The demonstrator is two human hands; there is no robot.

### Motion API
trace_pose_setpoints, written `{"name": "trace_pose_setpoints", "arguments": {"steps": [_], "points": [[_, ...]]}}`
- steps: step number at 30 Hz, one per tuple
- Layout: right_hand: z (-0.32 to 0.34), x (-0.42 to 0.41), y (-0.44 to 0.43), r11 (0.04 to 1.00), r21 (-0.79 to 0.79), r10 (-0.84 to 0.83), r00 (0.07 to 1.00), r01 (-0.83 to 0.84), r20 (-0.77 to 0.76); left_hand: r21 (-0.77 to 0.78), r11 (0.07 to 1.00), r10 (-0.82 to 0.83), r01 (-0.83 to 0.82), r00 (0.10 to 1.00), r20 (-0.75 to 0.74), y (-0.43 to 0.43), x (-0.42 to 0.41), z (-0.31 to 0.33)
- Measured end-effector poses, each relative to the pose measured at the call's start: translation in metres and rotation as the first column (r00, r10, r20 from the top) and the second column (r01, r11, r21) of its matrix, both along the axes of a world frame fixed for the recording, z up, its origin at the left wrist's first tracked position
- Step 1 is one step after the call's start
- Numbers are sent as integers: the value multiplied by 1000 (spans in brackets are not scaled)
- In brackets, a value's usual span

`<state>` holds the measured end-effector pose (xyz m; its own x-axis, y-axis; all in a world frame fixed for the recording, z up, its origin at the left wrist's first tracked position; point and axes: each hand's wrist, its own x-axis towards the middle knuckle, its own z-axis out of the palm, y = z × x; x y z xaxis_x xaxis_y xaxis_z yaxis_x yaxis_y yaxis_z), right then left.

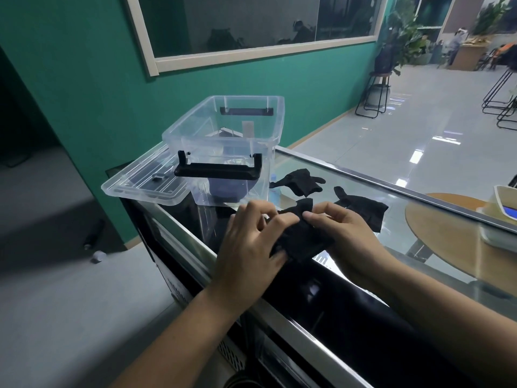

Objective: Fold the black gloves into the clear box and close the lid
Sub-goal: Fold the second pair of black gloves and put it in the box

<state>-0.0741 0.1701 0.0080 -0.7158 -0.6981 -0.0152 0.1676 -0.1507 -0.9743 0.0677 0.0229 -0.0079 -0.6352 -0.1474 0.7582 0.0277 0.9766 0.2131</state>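
Your left hand [251, 242] pinches black glove [303, 240] in front of clear box [223, 135]; lid [145, 183] lies off, against box's left side. Your right hand [345, 233] grips same glove, right-front of box. Right of box lie second glove [300, 180], third glove [366, 210], flat.

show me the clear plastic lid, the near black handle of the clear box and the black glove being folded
clear plastic lid [134, 184]: head view, its flat panel
near black handle [218, 171]: head view, middle of the bar
black glove being folded [305, 239]: head view, bunched middle of the cloth
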Motion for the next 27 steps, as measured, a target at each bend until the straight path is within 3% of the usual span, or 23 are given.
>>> {"name": "trace_pose_setpoints", "arguments": {"steps": [3,6,10,15,19,23,27], "points": [[2,-1,1,1000,-20,23,999,-22,48,-41,999,-12,11,1000,-24,4,-2,2],[2,0,0,998,-55,45,996,-40,80,35,999,-33,35,998,-46,3,-3,9],[3,1,0,994,-90,65,991,-54,118,296,955,-14,29,999,-51,2,-6,22],[4,2,1,994,-63,91,994,-86,66,584,811,70,-21,996,-62,-9,-7,38],[5,13,5,967,4,257,966,-257,-43,687,725,135,-46,988,-77,-14,-7,45],[2,28,5,882,115,469,876,-458,-113,811,574,27,114,987,-158,-7,-3,50],[-3,38,5,820,172,568,815,-546,-117,805,576,-43,146,988,-149,0,-4,50]]}}
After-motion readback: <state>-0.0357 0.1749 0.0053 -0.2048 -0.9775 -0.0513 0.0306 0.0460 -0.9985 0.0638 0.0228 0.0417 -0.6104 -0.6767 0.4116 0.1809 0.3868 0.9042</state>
